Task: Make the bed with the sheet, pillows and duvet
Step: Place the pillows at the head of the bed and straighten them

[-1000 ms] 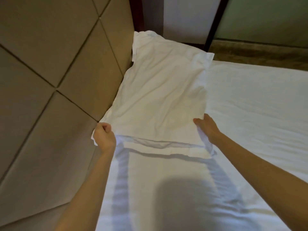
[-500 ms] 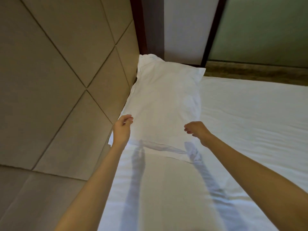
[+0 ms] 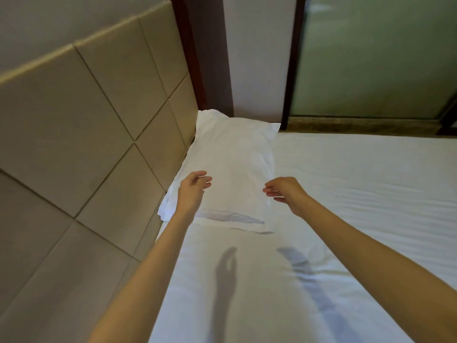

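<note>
Pillow [image 3: 235, 154] in a white case lay lengthwise at the far left corner of the bed, its long left edge pressed against the padded beige headboard [image 3: 99, 125] and its far end touching a dark wooden post [image 3: 210, 58]. It rested on the white sheet [image 3: 366, 194], which covered the mattress and showed faint creases running across it. At the pillow's near end the flap of the case [image 3: 232, 217] lay flat and slightly open. The left hand [image 3: 191, 191] hung over the pillow's near left corner, and its grip was slack, with fingers loosely curved, thumb apart from them, nothing held. The right hand [image 3: 289, 194] hung over the near right edge, its grip equally loose, with fingers spread and pointing toward the left hand, also holding nothing. Both hands faced each other across the pillow's width. Their shadows [image 3: 226, 268] fell on the sheet nearer the person, apart from the hands themselves. Behind the bed stood a frosted glass panel [image 3: 371, 58] above a brown stone ledge [image 3: 358, 123].
</note>
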A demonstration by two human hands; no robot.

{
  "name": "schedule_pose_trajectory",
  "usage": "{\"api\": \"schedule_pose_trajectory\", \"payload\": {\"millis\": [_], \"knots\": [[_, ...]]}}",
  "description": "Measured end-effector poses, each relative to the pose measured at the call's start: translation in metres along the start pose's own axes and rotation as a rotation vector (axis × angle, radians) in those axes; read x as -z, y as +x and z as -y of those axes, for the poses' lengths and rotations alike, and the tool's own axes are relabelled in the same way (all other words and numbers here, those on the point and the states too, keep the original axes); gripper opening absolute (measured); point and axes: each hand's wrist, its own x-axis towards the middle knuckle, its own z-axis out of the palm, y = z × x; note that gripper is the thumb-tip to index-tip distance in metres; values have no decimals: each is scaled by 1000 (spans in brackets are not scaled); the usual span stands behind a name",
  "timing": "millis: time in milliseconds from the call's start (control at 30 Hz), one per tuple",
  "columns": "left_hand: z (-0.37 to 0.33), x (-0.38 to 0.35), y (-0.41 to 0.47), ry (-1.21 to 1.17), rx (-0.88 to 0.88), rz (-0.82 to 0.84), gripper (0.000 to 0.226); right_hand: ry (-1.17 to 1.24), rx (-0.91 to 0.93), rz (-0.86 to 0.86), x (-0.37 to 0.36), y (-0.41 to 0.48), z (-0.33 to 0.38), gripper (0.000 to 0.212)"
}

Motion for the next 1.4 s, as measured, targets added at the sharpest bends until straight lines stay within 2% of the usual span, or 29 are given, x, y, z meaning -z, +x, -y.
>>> {"api": "schedule_pose_trajectory", "payload": {"millis": [333,700,933,1133,1400], "knots": [[7,-19,-109,7,54,3,22,-59,10,29,44,-77,-41,18],[8,-14,-141,21,19,104,25,-44,28,-30,60,-124,-69,17],[63,-23,-173,-49,161,201,23,-26,-68,-78,57,-158,-131,15],[107,-36,-206,18,327,301,21,-1,-187,-131,73,-183,-187,13],[112,-81,-230,11,346,317,20,65,-151,-165,120,-188,-190,13]]}}
